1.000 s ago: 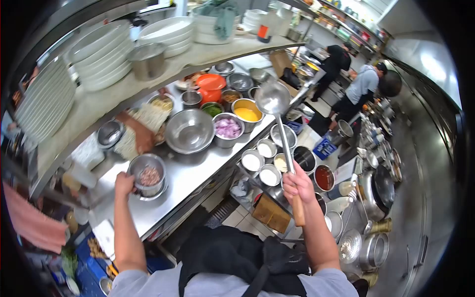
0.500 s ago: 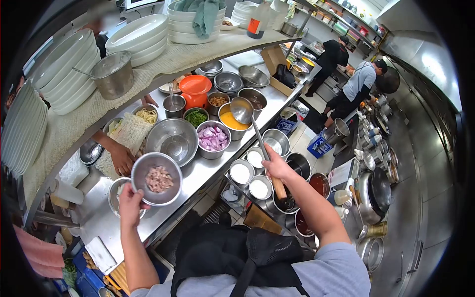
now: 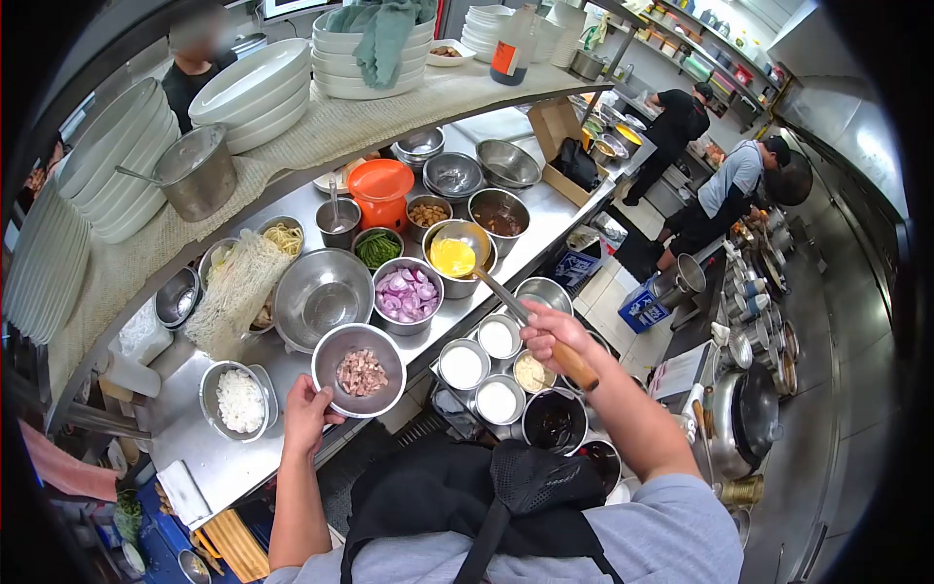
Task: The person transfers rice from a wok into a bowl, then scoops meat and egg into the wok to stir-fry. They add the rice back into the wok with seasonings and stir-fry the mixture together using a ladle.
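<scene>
Ladle (image 3: 504,295) gripped in my right hand (image 3: 556,334) could spill yellow liquid (image 3: 452,257) if tipped; left hand (image 3: 311,414) clasps a bowl (image 3: 362,336).

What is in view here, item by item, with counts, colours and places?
Ladle: one, silver, wooden handle, at yellow-filled pot
Bowl of pink pieces: one, silver, counter's front edge
Bowl of white food: one, silver, counter, left
Onion pot: one, silver, mid-counter
Other bowls and pots: many, mostly silver, around counter
Orange container: one, orange, back of counter
Dishes: several stacks, white, shelf
Cloth: one, blue-green, over dishes
Other people: at least three, dark or grey tops, background
Left hand: one, bare, gripping pink-piece bowl
Right hand: one, bare, around ladle handle
</scene>
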`<state>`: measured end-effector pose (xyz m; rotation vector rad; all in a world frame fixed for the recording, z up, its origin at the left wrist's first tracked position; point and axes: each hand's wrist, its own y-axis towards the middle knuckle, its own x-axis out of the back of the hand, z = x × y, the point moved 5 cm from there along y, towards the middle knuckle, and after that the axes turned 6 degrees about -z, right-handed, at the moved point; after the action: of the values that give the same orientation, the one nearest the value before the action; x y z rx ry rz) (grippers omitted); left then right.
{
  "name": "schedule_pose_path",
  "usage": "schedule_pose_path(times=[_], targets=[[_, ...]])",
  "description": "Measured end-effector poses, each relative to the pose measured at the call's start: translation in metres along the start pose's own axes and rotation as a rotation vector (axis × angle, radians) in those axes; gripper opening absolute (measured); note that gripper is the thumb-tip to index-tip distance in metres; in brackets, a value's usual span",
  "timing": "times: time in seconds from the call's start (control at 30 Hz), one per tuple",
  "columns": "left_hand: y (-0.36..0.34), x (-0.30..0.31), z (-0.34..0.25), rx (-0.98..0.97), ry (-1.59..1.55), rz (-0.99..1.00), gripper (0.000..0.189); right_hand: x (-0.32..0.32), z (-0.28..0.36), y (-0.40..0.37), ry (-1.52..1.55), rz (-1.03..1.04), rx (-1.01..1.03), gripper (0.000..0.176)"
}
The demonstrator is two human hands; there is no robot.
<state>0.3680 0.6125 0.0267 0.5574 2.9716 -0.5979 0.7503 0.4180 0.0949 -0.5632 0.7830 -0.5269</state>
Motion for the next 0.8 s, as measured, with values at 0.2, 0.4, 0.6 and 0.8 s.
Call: schedule_pose_path(times=[0.2,0.4,0.6,0.8], targets=[[0.009,-0.037,-0.005,0.028,-0.003,0.033,0.007,0.0,-0.001,-0.018,0.141,0.117,0.054,0.059],[0.021,-0.069,-0.004,0.055,0.023,0.122,0.009,-0.013,0.006,-0.033,0.102,0.047,0.13,0.059],[0.033,-0.078,0.005,0.106,0.027,0.246,0.009,-0.03,0.001,-0.032,0.081,-0.02,0.185,0.06],[0.052,-0.061,0.013,0.136,0.045,0.33,0.011,-0.06,-0.021,-0.03,0.216,-0.046,0.244,0.047]])
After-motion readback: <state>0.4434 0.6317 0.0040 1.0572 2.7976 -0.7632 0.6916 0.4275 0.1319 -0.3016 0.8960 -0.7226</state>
